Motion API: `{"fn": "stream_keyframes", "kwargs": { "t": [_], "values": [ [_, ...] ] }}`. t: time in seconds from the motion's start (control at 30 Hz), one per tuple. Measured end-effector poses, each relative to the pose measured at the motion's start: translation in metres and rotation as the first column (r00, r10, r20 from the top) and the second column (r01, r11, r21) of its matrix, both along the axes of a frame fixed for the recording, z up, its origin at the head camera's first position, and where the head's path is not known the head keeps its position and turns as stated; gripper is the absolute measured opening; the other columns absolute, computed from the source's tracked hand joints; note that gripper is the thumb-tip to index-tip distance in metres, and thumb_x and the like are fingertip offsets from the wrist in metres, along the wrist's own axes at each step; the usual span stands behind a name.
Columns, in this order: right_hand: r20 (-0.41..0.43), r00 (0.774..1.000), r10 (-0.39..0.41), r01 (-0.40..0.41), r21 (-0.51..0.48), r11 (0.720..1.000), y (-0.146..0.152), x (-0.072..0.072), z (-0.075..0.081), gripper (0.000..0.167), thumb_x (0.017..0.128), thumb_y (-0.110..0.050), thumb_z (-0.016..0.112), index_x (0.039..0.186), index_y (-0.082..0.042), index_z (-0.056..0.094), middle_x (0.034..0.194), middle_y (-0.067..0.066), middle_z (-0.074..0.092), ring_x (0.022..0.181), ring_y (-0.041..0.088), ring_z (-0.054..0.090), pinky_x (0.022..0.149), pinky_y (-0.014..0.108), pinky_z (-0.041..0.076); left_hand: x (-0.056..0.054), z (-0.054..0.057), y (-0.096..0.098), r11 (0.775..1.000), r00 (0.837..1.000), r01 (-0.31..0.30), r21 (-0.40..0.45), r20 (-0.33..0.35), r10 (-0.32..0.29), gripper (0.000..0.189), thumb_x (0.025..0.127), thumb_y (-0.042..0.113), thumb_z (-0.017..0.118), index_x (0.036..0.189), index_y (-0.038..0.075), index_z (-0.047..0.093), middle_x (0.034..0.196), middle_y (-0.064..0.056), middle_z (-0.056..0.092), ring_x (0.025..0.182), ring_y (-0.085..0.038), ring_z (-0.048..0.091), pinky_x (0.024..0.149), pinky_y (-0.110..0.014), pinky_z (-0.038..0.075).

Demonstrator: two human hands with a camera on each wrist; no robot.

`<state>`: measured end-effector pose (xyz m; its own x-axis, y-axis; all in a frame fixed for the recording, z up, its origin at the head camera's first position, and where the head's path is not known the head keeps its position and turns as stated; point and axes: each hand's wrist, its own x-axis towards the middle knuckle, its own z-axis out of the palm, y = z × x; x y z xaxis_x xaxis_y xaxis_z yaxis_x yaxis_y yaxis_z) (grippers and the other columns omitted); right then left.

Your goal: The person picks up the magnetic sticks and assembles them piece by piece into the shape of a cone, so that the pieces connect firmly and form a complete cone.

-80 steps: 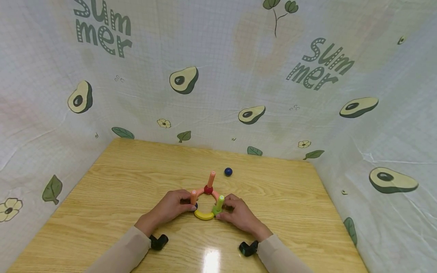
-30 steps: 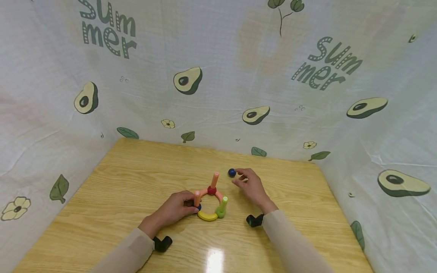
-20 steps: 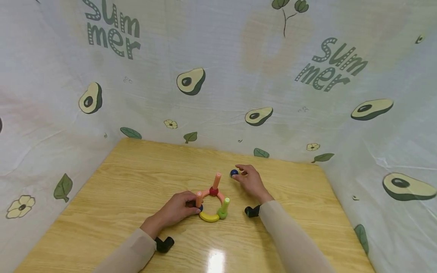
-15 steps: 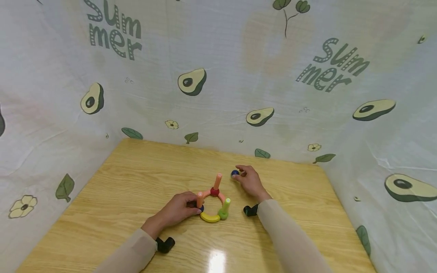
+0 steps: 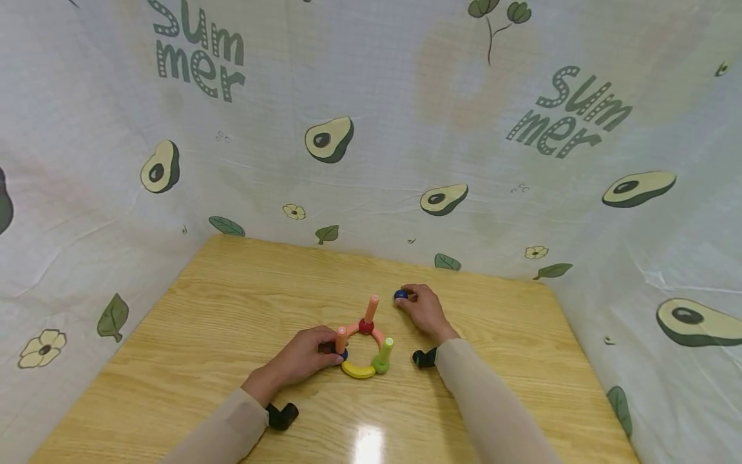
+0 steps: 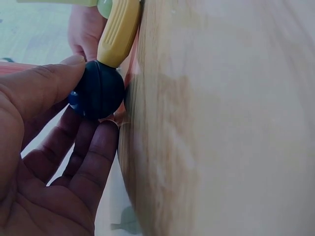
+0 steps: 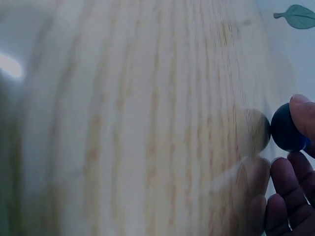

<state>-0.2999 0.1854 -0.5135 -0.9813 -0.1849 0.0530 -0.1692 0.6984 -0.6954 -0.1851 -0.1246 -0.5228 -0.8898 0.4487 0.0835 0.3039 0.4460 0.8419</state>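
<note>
My left hand (image 5: 306,352) pinches a dark blue ball (image 6: 98,91) at the left corner of a small ring of coloured rods and balls on the table. A yellow curved rod (image 5: 358,370) joins that ball to a green ball (image 5: 380,365), on which a light green rod (image 5: 386,348) stands. At the ring's far corner is a red ball (image 5: 366,327) with an orange rod (image 5: 372,309) upright on it. Another orange rod (image 5: 341,340) rises from the left corner. Behind the ring, my right hand (image 5: 425,310) holds a loose blue ball (image 5: 400,295) between thumb and fingers.
The ring stands mid-table on a wooden table (image 5: 232,290). A white cloth (image 5: 382,148) printed with avocados and leaves hangs along the back and both sides. Each wrist carries a black camera mount (image 5: 282,417).
My right hand has left the green corner of the ring, reached back to the loose blue ball and taken hold of it. The left hand has stayed at the left corner.
</note>
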Motion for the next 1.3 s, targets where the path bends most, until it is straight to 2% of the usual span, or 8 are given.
{"fn": "stream_keyframes", "kwargs": {
  "t": [0.27, 0.5, 0.63, 0.73, 0.9, 1.07, 1.17, 1.3],
  "values": [
    [0.017, 1.000, -0.006, 0.006, 0.004, 1.000, 0.000, 0.003, -0.001, 0.039, 0.100, -0.025, 0.075, 0.136, -0.011, 0.068, 0.125, 0.011, 0.071, 0.107, 0.026, 0.065, 0.097, 0.047, 0.053, 0.000, 0.000, 0.002, 1.000, 1.000, -0.003, -0.013, -0.002, 0.003, 0.027, 0.097, 0.025, 0.079, 0.122, 0.015, 0.077, 0.116, 0.004, 0.070, 0.105, -0.012, 0.068, 0.090, -0.025, 0.056],
    [0.006, 1.000, -0.005, 0.005, -0.043, 0.999, 0.001, 0.008, 0.002, 0.039, 0.099, -0.022, 0.076, 0.135, -0.010, 0.068, 0.121, 0.010, 0.071, 0.100, 0.023, 0.063, 0.086, 0.038, 0.052, 0.001, 0.001, 0.001, 1.000, 1.000, 0.009, -0.017, 0.001, -0.009, 0.029, 0.098, 0.025, 0.078, 0.125, 0.015, 0.076, 0.118, 0.003, 0.069, 0.108, -0.012, 0.068, 0.092, -0.027, 0.056],
    [0.000, 1.000, 0.018, -0.018, -0.080, 0.997, 0.002, 0.011, 0.005, 0.038, 0.100, -0.021, 0.075, 0.136, -0.009, 0.068, 0.125, 0.011, 0.070, 0.101, 0.022, 0.064, 0.082, 0.032, 0.052, 0.002, 0.002, -0.007, 0.999, 0.996, 0.033, 0.020, 0.084, -0.034, 0.039, 0.100, 0.008, 0.067, 0.138, 0.013, 0.068, 0.130, -0.002, 0.068, 0.117, -0.018, 0.067, 0.099, -0.034, 0.056],
    [-0.001, 1.000, 0.029, -0.029, -0.105, 0.994, 0.001, 0.015, 0.009, 0.039, 0.100, -0.021, 0.074, 0.137, -0.010, 0.067, 0.123, 0.010, 0.070, 0.103, 0.024, 0.064, 0.078, 0.032, 0.053, 0.000, 0.004, -0.012, 0.999, 0.994, 0.024, 0.024, 0.106, -0.026, 0.048, 0.098, -0.004, 0.055, 0.143, 0.011, 0.063, 0.135, -0.005, 0.067, 0.122, -0.023, 0.066, 0.102, -0.039, 0.055],
    [-0.025, 0.999, 0.043, -0.046, -0.127, 0.991, -0.005, 0.022, 0.022, 0.041, 0.101, -0.022, 0.075, 0.139, -0.010, 0.067, 0.121, 0.008, 0.071, 0.108, 0.026, 0.063, 0.089, 0.041, 0.056, -0.015, 0.013, -0.016, 0.999, 0.999, -0.044, -0.009, 0.026, 0.044, 0.033, 0.108, 0.003, 0.055, 0.133, 0.016, 0.071, 0.131, -0.003, 0.070, 0.122, -0.025, 0.066, 0.101, -0.044, 0.055],
    [-0.063, 0.994, 0.085, -0.095, -0.173, 0.980, -0.013, 0.030, 0.036, 0.044, 0.101, -0.023, 0.075, 0.140, -0.007, 0.065, 0.123, 0.008, 0.071, 0.111, 0.026, 0.063, 0.104, 0.050, 0.051, -0.037, 0.027, -0.012, 0.993, 0.992, -0.118, 0.007, 0.042, 0.118, 0.024, 0.108, 0.020, 0.062, 0.130, 0.021, 0.074, 0.131, 0.001, 0.072, 0.126, -0.025, 0.064, 0.107, -0.051, 0.052],
    [-0.079, 0.992, 0.094, -0.108, -0.200, 0.974, -0.016, 0.034, 0.044, 0.041, 0.101, -0.023, 0.075, 0.139, -0.010, 0.066, 0.123, 0.007, 0.072, 0.111, 0.025, 0.063, 0.105, 0.050, 0.050, -0.052, 0.031, -0.005, 0.993, 0.992, -0.114, 0.029, 0.065, 0.112, 0.029, 0.106, 0.026, 0.067, 0.132, 0.017, 0.073, 0.131, -0.003, 0.072, 0.123, -0.024, 0.065, 0.107, -0.052, 0.051],
    [-0.104, 0.988, 0.112, -0.134, -0.224, 0.966, -0.020, 0.040, 0.055, 0.042, 0.101, -0.023, 0.075, 0.139, -0.009, 0.067, 0.125, 0.007, 0.071, 0.112, 0.026, 0.063, 0.106, 0.051, 0.049, -0.071, 0.032, 0.008, 0.997, 0.995, -0.069, 0.031, 0.069, 0.067, 0.036, 0.103, 0.029, 0.071, 0.136, 0.015, 0.072, 0.133, -0.009, 0.071, 0.116, -0.022, 0.064, 0.103, -0.049, 0.053]
  ]
}}
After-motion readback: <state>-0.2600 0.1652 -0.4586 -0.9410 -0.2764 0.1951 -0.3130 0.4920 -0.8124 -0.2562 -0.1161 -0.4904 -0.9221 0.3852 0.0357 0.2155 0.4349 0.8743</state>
